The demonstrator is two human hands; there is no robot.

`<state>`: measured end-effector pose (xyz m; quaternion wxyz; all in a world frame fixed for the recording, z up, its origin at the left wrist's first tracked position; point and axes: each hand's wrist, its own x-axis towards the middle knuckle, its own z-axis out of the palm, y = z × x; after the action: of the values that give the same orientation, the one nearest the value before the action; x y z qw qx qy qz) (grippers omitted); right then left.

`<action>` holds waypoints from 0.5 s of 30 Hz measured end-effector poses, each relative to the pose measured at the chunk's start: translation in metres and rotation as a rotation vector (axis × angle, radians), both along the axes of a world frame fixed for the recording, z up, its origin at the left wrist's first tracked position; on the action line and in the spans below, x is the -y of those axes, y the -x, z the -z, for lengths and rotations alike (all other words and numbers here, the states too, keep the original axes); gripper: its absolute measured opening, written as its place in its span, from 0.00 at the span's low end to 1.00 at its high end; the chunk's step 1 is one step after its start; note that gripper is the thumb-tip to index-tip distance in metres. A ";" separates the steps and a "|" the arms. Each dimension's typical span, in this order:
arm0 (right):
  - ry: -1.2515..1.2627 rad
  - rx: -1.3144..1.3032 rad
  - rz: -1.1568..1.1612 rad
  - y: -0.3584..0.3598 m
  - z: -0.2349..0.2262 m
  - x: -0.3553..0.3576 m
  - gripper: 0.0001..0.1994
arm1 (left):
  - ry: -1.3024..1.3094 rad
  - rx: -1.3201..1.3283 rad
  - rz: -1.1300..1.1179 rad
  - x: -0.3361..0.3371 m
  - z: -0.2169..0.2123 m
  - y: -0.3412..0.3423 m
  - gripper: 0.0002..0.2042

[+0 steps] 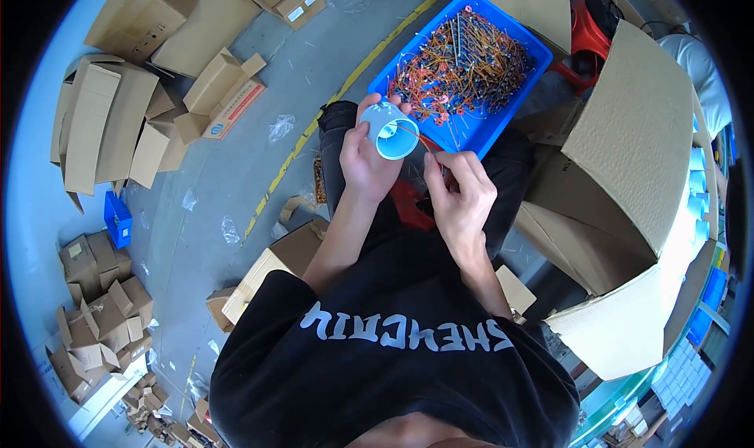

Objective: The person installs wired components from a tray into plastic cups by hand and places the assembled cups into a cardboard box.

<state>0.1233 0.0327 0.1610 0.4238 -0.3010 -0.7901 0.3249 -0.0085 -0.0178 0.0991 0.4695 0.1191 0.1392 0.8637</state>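
My left hand [366,164] is wrapped round a light blue plastic cup-shaped housing [375,117], its open mouth tilted toward me. A round white piece shows inside the housing. Close by on the right, my right hand [465,201] pinches a thin reddish-brown wire [422,138] between thumb and fingers. The wire runs over to the mouth of the housing; where its far end sits inside, I cannot make out. Just beyond both hands rests a blue plastic tray [493,136], heaped with tangled wire leads [463,65] in orange, red and dark colours.
A large open cardboard box [628,149] stands close at my right, with several light blue housings [697,182] beyond it. Red plastic stools [591,36] are behind the tray. Cardboard boxes [118,126] line the left side, past a yellow floor line [287,173].
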 end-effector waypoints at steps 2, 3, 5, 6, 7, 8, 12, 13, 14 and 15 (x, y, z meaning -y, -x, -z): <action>0.000 0.000 -0.006 -0.001 0.001 0.000 0.05 | -0.015 0.030 0.016 -0.001 0.001 0.000 0.20; 0.000 -0.001 -0.009 -0.001 0.001 0.000 0.05 | -0.014 0.030 0.020 0.000 0.001 0.000 0.20; 0.003 0.017 -0.010 -0.001 0.000 0.002 0.06 | -0.001 -0.017 0.008 0.000 0.000 -0.002 0.21; 0.006 0.035 -0.015 -0.001 -0.001 0.003 0.06 | 0.005 -0.041 0.002 0.000 0.000 -0.002 0.22; 0.009 0.053 -0.020 -0.001 -0.002 0.004 0.06 | 0.006 -0.041 0.007 0.000 -0.001 -0.001 0.22; 0.010 0.053 -0.016 -0.001 -0.003 0.004 0.06 | 0.023 -0.031 0.006 0.000 -0.001 -0.001 0.23; -0.006 0.057 -0.027 -0.001 -0.004 0.005 0.06 | 0.071 -0.015 0.003 -0.001 -0.003 -0.001 0.26; -0.009 0.059 -0.034 -0.001 -0.003 0.006 0.06 | 0.085 -0.018 0.001 -0.002 -0.003 -0.002 0.27; -0.012 0.061 -0.040 -0.001 -0.003 0.006 0.06 | 0.100 -0.021 -0.001 -0.002 -0.003 -0.002 0.28; -0.014 0.063 -0.046 -0.001 -0.002 0.007 0.06 | 0.101 -0.020 0.001 -0.001 -0.003 -0.003 0.28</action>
<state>0.1242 0.0258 0.1632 0.3932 -0.2900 -0.8120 0.3194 -0.0059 -0.0165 0.1022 0.4739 0.1041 0.1872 0.8541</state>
